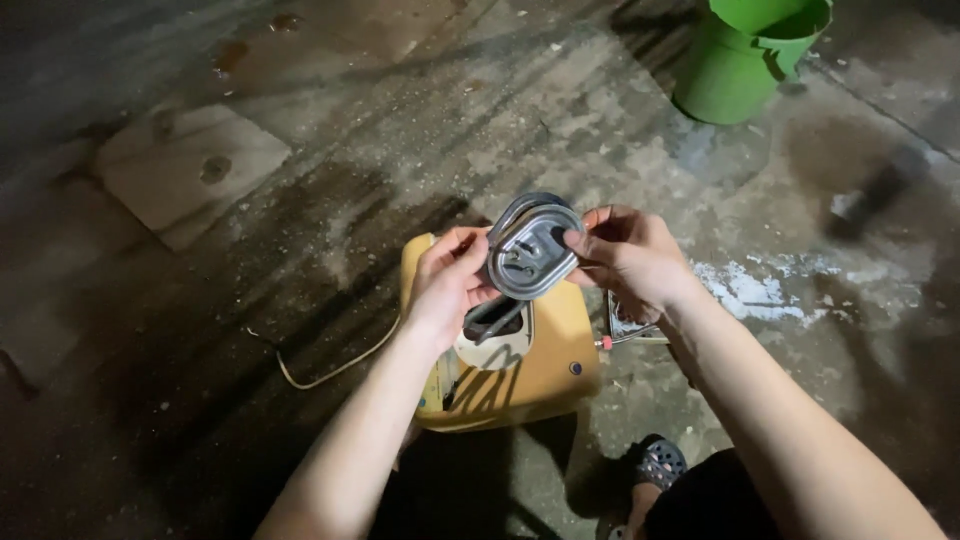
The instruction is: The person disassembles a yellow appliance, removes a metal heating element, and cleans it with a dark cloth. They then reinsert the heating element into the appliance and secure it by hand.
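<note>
Head view looked straight down at two bare hands that held a round metal plate (530, 250) up between them, above a yellow appliance housing (510, 370) that sat on the concrete floor (330, 180). Left hand (447, 285) was closed on the plate's left edge, its fingers (462, 243) curled round the rim with the thumb on the near face. Right hand (630, 258) pinched the plate's right edge, its fingers (600, 216) bent over the top of the rim and the thumb pressed on the face. Both grips were tight on the plate, with no gap showing between skin and metal. The plate was tilted so that its shiny face, with a raised ring and small fittings near the middle, turned toward the camera. Just below the fingers of both hands, the housing showed a rounded opening (497, 335) in its top, dark inside, with a dark part lying across it. Beside the right wrist, a metal-framed piece (628, 328) lay on the floor, touching or just beside the housing; which one could not be told. From under the left forearm a pale cord (335, 368) ran out across the floor. Well beyond the fingers stood a green bucket (745, 60), and below the right forearm a foot in a dark sandal (655, 465) rested on the floor.
</note>
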